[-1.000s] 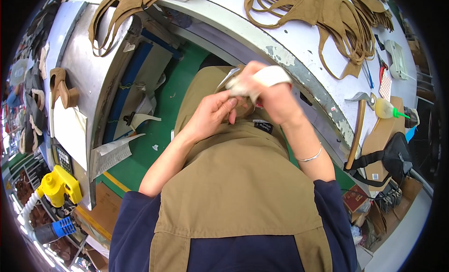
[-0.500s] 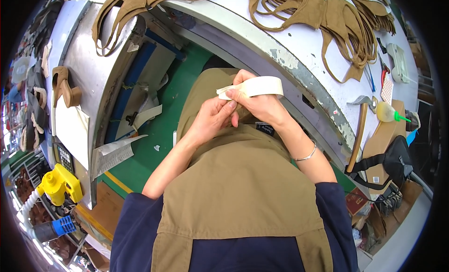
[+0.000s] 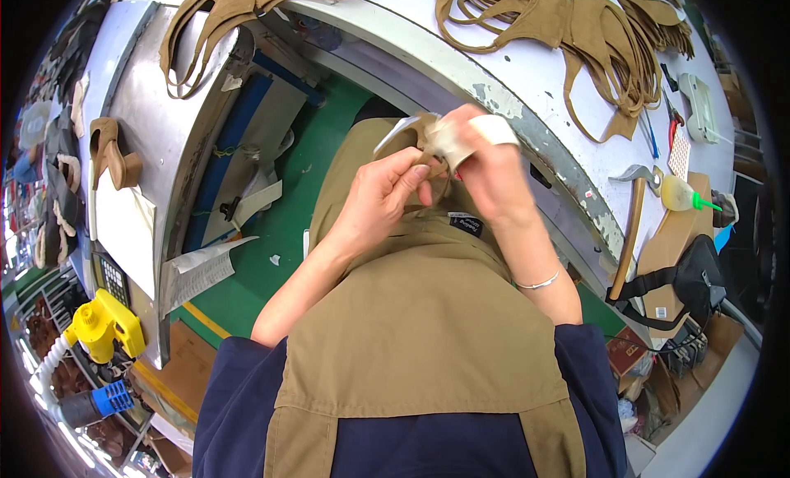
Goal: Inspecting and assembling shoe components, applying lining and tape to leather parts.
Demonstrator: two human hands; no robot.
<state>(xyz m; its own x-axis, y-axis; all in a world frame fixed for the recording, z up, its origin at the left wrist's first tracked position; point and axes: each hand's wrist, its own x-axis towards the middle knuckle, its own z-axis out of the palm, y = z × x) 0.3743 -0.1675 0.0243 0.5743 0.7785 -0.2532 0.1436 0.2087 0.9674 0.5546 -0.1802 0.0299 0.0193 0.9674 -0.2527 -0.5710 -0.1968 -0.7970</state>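
My left hand (image 3: 380, 190) is closed, thumb and fingers pinching a brown suede-like piece (image 3: 434, 155) above my lap. Beside it, my right hand (image 3: 498, 169) is smeared by motion and wraps around a loop of cream tape (image 3: 495, 130). Some of the cream tape lies over the brown piece between the two hands. A pale, shiny curved edge shows on the far left side of the piece. The fingertips of my right hand are too blurred to make out.
Brown strappy cut pieces (image 3: 605, 58) are heaped on the white table ahead. At right lie a hammer (image 3: 631, 231), a green-tipped bottle (image 3: 679, 194) and a black bag (image 3: 699, 285). On the left bench stand a brown heeled shoe (image 3: 113, 153) and a yellow pump-like device (image 3: 103, 326).
My right hand has turned and lifted slightly to the right with the tape. The brown piece now shows between my hands, where mostly cream tape was seen before.
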